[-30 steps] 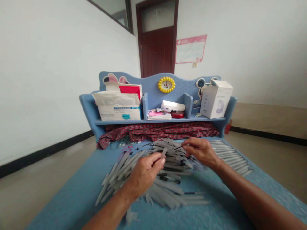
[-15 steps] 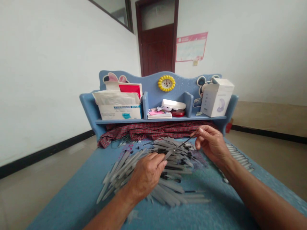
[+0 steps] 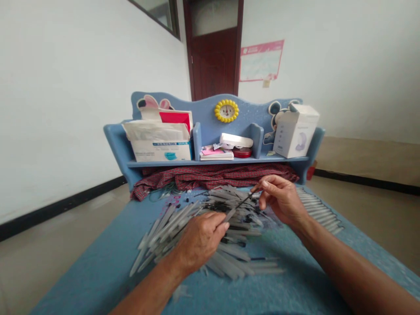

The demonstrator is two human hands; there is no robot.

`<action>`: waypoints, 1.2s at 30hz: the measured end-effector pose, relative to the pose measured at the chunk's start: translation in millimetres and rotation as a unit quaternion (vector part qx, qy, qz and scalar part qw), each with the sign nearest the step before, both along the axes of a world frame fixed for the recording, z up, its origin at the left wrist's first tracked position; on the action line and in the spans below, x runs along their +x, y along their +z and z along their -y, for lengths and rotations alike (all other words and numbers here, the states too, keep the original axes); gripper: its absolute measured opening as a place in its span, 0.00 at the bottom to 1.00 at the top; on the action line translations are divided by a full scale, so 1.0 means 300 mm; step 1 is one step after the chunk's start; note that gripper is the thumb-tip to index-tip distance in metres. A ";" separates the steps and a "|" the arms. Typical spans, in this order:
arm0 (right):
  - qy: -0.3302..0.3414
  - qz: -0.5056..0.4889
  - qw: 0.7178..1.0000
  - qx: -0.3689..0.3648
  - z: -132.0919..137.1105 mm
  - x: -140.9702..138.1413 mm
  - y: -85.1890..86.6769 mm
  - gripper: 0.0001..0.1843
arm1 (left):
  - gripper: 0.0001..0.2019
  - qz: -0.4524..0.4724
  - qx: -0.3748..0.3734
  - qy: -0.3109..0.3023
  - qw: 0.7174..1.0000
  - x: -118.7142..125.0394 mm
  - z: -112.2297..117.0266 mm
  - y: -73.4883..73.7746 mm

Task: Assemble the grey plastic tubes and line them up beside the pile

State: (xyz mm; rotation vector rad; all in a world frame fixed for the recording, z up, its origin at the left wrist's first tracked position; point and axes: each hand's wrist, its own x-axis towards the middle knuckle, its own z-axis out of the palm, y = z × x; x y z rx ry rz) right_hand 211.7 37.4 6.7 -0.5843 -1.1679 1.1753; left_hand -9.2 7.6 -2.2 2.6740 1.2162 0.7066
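Observation:
My left hand is closed in a pinch on a clear pen barrel, its open end pointing up and right. My right hand pinches a thin dark refill whose lower tip sits at the barrel's mouth. Both hands hover over a loose heap of clear pen barrels and dark refills on the blue desk top.
A neat row of finished pens lies at the right. A red checked cloth is bunched under the blue shelf, which holds a mask box, books, a red tin and a white carton. A door stands behind.
My right hand lifted a refill off the heap, raised it, and has now brought it down to the mouth of the barrel in my left hand. The left hand barely moved.

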 end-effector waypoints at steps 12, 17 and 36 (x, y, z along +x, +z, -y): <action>0.074 0.340 0.937 -0.006 0.013 -0.006 -0.023 0.17 | 0.13 0.162 -0.171 -0.012 0.972 0.008 0.017 0.030; -0.041 0.767 0.638 0.055 -0.022 0.038 -0.025 0.07 | 0.12 0.241 -0.209 -0.006 0.948 0.006 0.010 0.032; -0.093 0.800 0.593 0.012 -0.070 0.044 -0.076 0.13 | 0.12 0.173 -0.192 -0.006 0.966 0.002 0.010 0.017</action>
